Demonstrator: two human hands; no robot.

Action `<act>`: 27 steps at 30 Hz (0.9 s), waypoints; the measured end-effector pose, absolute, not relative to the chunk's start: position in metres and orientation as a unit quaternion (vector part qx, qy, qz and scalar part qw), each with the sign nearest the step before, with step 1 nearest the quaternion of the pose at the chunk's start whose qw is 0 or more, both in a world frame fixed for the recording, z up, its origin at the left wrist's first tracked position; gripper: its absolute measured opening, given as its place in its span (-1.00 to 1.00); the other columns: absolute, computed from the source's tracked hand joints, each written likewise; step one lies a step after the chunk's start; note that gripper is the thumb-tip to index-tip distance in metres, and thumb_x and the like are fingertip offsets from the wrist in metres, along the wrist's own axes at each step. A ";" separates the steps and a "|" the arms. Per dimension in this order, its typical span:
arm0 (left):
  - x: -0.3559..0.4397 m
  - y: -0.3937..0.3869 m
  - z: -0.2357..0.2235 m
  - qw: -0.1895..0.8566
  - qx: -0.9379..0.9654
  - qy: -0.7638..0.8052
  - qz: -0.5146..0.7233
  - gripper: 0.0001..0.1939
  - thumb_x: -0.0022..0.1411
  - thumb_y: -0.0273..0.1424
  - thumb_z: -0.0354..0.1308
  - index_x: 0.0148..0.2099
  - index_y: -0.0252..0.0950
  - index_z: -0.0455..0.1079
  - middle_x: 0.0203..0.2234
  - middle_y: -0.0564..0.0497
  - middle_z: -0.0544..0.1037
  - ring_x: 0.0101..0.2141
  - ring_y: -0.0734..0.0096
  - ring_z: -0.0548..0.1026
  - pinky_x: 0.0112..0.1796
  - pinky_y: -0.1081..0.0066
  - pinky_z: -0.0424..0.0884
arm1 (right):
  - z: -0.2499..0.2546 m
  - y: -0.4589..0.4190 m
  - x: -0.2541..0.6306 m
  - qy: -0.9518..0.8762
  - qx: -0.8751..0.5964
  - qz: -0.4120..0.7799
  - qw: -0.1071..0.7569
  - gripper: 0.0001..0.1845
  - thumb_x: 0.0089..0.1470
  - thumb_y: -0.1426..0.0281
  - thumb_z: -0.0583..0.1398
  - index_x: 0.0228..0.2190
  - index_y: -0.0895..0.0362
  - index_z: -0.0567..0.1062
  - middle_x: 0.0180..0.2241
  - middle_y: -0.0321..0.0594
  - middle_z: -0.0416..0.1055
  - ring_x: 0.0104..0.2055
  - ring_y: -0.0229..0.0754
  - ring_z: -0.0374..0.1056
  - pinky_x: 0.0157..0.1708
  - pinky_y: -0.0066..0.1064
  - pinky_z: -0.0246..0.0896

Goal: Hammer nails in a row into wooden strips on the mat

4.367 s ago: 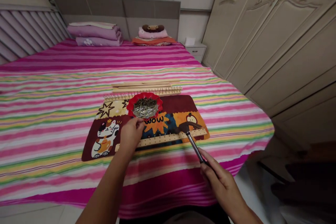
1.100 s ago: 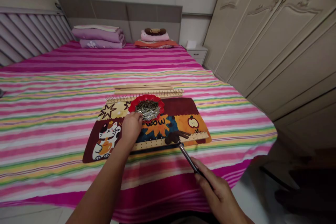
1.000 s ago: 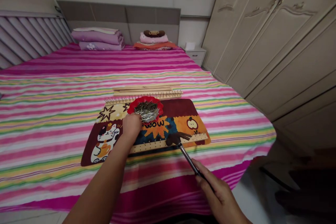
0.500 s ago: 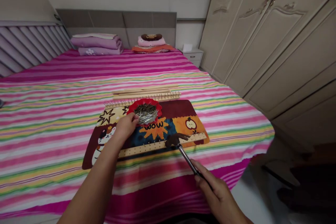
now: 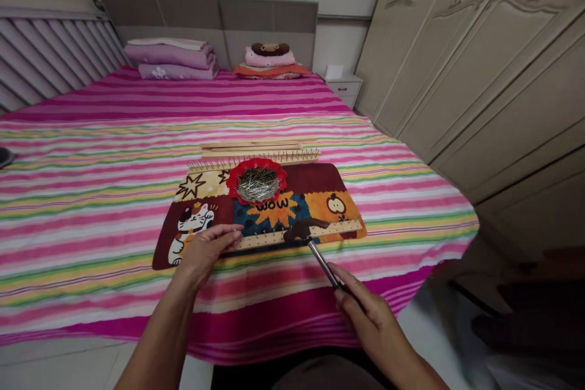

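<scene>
My right hand (image 5: 365,311) is wrapped around the black grip of a hammer (image 5: 325,261) with a shiny metal shaft. The dark hammer head lies over the right part of a light wooden strip (image 5: 274,239), which has holes and several nails standing in it. At the strip's left end, my left hand (image 5: 212,250) has its thumb and index finger pinched together; anything between them is too small to make out. Just beyond, a red scalloped bowl (image 5: 232,186) holds a heap of loose nails (image 5: 258,183).
A patterned mat (image 5: 315,180) lies under the bowl and strip. Behind it rest a strip full of upright nails (image 5: 292,157) and more wooden strips (image 5: 256,145). All are on a striped bed cover (image 5: 91,207); folded bedding (image 5: 173,61) sits by the headboard, wardrobes (image 5: 479,73) at right.
My left hand has moved from the bowl's rim toward me, down to the wooden strip's left end. The hammer stays over the strip in my right hand. The view has tilted down slightly.
</scene>
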State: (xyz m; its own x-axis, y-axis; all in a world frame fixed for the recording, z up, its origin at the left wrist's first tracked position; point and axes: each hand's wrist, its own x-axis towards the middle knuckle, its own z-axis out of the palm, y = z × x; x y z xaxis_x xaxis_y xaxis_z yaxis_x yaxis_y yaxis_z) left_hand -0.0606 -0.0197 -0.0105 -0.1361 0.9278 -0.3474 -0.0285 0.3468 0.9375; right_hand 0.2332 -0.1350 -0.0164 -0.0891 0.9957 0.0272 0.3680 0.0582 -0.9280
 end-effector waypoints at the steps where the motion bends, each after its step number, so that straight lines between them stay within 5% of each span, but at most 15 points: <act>1: -0.060 -0.021 -0.016 0.524 0.378 0.620 0.445 -0.62 -0.29 -0.23 0.37 -0.35 -0.31 0.54 -0.55 0.05 0.54 -0.53 0.57 0.41 -0.46 0.55 0.35 | -0.016 -0.135 0.233 -0.616 -0.554 0.407 0.386 -0.51 0.18 0.24 0.04 0.12 0.08 0.33 -0.58 -0.36 0.37 -0.65 -0.32 0.19 -0.60 -0.53 0.25; 14: -0.039 -0.026 -0.026 0.433 0.389 0.684 0.439 -0.58 -0.26 -0.18 0.27 -0.32 -0.31 0.50 -0.58 0.08 0.52 -0.63 0.55 0.38 -0.53 0.49 0.33 | -0.014 -0.138 0.229 -0.598 -0.570 0.435 0.359 -0.48 0.16 0.28 0.03 0.13 0.16 0.30 -0.66 -0.45 0.01 -0.66 -0.33 -0.04 -0.68 -0.53 0.06; 27: -0.038 -0.033 -0.034 0.383 0.457 0.674 0.436 -0.64 -0.11 -0.14 0.21 -0.28 -0.26 0.50 -0.48 0.05 0.54 -0.57 0.51 0.38 -0.49 0.49 0.35 | -0.007 -0.133 0.221 -0.639 -0.557 0.404 0.345 -0.53 0.17 0.33 0.01 0.11 0.09 0.33 -0.59 -0.38 0.34 -0.59 -0.28 0.22 -0.54 -0.49 0.24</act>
